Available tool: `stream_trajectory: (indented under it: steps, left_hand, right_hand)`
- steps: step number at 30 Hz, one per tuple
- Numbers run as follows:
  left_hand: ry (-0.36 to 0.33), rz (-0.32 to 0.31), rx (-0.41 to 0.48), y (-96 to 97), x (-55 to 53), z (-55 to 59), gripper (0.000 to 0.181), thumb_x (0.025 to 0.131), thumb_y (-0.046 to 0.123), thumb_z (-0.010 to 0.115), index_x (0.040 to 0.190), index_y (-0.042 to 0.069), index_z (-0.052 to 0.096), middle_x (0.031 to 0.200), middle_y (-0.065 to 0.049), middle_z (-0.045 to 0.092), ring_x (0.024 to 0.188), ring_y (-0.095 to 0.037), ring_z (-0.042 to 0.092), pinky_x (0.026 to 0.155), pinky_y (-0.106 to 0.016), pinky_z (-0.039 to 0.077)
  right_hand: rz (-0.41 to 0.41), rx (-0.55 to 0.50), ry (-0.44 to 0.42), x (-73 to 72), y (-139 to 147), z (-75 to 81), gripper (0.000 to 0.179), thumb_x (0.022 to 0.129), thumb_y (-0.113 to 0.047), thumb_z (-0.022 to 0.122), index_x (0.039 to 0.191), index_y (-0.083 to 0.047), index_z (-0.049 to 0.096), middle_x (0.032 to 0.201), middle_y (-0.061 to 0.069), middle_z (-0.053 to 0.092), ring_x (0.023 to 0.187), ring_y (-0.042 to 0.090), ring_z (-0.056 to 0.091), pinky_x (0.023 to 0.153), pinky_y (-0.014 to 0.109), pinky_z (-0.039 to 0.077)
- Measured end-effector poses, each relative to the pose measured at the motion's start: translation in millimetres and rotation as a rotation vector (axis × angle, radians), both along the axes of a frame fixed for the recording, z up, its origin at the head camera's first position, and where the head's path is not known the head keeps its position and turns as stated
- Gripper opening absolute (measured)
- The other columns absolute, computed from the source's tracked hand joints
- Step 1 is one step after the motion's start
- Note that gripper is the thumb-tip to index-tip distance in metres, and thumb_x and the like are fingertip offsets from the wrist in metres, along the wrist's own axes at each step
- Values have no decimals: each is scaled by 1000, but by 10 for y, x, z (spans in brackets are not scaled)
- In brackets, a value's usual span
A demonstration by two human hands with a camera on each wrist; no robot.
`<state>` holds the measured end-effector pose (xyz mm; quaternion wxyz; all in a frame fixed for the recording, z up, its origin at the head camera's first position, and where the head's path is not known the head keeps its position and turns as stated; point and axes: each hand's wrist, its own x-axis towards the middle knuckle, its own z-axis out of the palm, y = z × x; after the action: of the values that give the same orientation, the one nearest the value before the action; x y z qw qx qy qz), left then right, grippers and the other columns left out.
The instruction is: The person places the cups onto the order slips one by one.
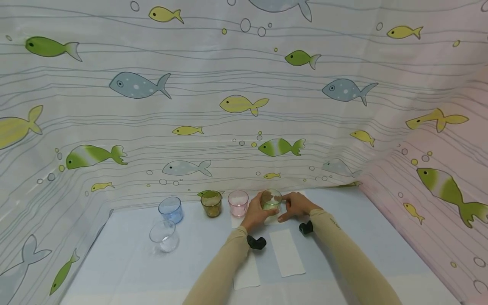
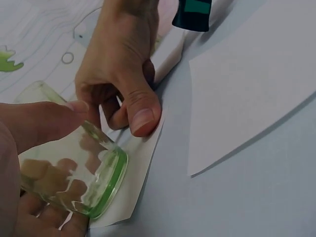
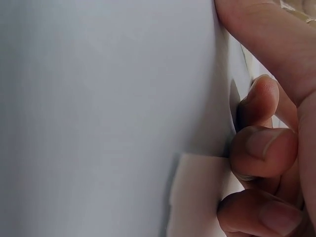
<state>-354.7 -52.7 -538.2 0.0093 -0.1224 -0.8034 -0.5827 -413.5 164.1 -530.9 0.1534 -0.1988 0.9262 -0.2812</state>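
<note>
A clear green-tinted glass [image 1: 272, 205] stands toward the back of the table. My left hand [image 1: 254, 214] holds it, the thumb on the near side and the fingers round the far side. In the left wrist view the green base [image 2: 109, 185] sits over a white paper strip [image 2: 141, 170]. My right hand [image 1: 300, 205] is just right of the glass, thumb and index finger apart. Its thumb [image 2: 140, 111] rests at the paper's edge. The right wrist view shows bent fingers [image 3: 264, 150] low against the table and paper; whether they touch the glass is unclear.
Left of my left hand stand a pink glass [image 1: 238, 205], an amber glass [image 1: 211, 205], a blue glass [image 1: 171, 210] and a colourless glass [image 1: 164, 236]. White paper strips [image 1: 287, 253] lie in front. A fish-patterned curtain [image 1: 236, 63] rises behind the table.
</note>
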Motion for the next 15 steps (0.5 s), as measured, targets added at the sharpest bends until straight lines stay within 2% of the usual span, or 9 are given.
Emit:
stream_trajectory:
  steps: [10,15]
  left_hand:
    - [-39,22,-103,-15,18,88,81,83,18,90,152,6,51,144,-16,66,138,-34,58,121,-52,43]
    - [-62,25,-179,11,7,100,86,79,11,89,154,9,46,148,-16,63,138,-36,58,121,-54,44]
  right_hand:
    - [12,-26,-5,2,-5,-2,91,67,-45,101,144,-11,67,66,-4,60,59,11,51,56,27,38]
    - [6,-25,5,3,3,-9,92,67,-44,101,146,-13,66,66,-3,61,58,11,51,54,26,39]
